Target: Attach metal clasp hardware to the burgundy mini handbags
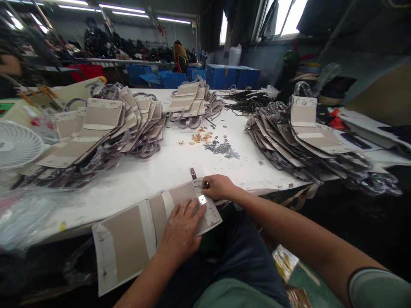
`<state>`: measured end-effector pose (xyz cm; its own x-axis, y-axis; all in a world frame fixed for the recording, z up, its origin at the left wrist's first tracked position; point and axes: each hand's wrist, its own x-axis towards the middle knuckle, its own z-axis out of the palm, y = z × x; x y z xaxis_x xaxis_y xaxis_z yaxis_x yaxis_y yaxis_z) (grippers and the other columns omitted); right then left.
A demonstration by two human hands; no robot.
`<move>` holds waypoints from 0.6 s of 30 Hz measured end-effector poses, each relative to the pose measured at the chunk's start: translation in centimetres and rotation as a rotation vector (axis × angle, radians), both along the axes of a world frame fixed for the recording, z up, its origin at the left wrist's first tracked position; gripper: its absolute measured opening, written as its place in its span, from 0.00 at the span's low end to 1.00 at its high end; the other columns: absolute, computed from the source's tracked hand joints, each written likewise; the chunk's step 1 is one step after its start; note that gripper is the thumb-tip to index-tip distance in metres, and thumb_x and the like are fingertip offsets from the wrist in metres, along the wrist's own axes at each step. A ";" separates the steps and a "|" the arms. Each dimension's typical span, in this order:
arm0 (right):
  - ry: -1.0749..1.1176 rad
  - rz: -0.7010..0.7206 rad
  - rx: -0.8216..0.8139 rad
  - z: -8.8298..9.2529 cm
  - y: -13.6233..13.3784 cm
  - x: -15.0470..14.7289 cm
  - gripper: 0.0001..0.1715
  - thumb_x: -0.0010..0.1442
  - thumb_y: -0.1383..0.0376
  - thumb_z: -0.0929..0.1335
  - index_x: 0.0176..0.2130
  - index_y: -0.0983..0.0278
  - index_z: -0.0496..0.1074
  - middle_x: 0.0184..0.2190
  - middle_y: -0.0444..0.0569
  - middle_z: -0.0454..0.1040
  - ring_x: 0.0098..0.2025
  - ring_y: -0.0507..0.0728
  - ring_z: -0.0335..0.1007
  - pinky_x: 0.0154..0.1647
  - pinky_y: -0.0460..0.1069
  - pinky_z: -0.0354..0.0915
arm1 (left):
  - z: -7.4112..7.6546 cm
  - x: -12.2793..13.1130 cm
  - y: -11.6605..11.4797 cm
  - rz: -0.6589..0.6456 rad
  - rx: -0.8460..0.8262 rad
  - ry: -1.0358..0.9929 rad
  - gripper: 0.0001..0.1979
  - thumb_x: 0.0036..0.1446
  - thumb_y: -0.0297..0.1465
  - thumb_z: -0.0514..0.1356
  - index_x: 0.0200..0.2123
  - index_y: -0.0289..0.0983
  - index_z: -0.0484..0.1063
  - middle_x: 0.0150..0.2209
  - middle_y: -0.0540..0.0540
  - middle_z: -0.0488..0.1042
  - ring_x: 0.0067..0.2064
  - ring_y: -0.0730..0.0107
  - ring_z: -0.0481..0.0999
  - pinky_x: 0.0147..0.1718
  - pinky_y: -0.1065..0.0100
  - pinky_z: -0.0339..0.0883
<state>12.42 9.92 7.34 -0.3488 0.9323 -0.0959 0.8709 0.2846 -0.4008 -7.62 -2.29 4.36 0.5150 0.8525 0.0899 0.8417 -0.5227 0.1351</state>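
A long beige bag panel (131, 239) lies at the table's front edge, its left end hanging over. My left hand (183, 224) rests flat on it with fingers spread. Just above those fingertips sits a small shiny metal plate (202, 199) on the panel. My right hand (218, 187) is at the panel's far right corner, thumb and forefinger pinched together; whatever is between them is too small to make out. A short dark strap with a metal clasp (193, 173) sticks out past the panel's far edge.
Stacked bag panels with wrapped handles stand at the left (102, 124), the back (189, 98) and the right (302, 128). Gold fittings (201, 137) and grey metal plates (221, 148) lie in piles mid-table. A white fan (19, 145) stands far left. Black strips (247, 100) lie behind.
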 end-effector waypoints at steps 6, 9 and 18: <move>0.081 0.096 -0.120 0.5 0.0 0.3 0.14 0.56 0.57 0.74 0.43 0.54 0.83 0.37 0.41 0.83 0.38 0.55 0.76 0.35 0.46 0.62 | 0.0 -0.2 0.2 -0.008 -0.015 -0.019 0.41 0.50 0.30 0.65 0.69 0.44 0.64 0.73 0.42 0.58 0.72 0.46 0.57 0.71 0.43 0.50; 0.087 0.107 -0.128 0.5 0.0 0.4 0.12 0.55 0.59 0.75 0.42 0.55 0.83 0.36 0.41 0.83 0.37 0.55 0.76 0.34 0.45 0.62 | 0.0 -0.2 0.3 -0.018 -0.017 -0.021 0.40 0.51 0.31 0.65 0.69 0.44 0.64 0.73 0.42 0.59 0.72 0.44 0.57 0.71 0.42 0.51; 0.088 0.167 -0.112 0.2 -0.8 0.8 0.09 0.60 0.60 0.74 0.42 0.53 0.83 0.36 0.40 0.83 0.38 0.56 0.77 0.37 0.46 0.64 | -0.7 -0.5 0.6 -0.045 -0.006 -0.048 0.42 0.51 0.32 0.66 0.71 0.44 0.61 0.72 0.43 0.61 0.72 0.45 0.57 0.72 0.42 0.48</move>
